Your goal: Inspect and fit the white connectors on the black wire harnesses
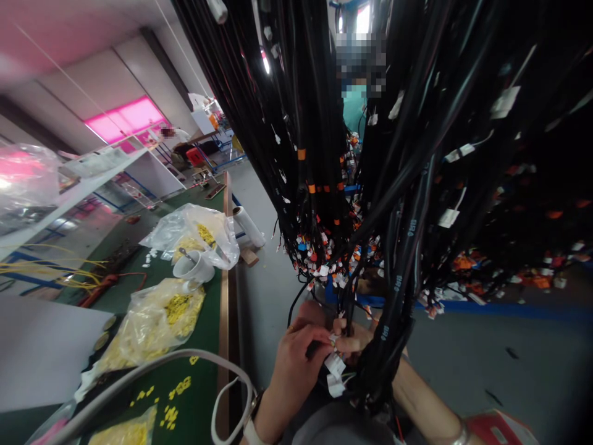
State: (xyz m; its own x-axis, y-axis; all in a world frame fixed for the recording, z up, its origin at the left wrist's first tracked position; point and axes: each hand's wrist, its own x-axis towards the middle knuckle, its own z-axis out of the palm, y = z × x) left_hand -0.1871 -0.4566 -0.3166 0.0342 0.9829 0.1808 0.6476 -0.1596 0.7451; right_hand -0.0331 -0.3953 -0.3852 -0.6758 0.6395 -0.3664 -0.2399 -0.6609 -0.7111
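Head view: left hand (pixel 299 353) and right hand (pixel 356 340) are pinching a wire end (pixel 333 340), apparently adjusting it; the next move is seemingly requiring steadiness.

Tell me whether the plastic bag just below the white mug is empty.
Not empty: the plastic bag has yellow pieces showing bright toward its right side and paler through the plastic. How full, I cannot tell.

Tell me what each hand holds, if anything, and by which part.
The left hand pinches a small white piece; the exact part is hidden. The right hand seems to grip a black cable near its lower end.
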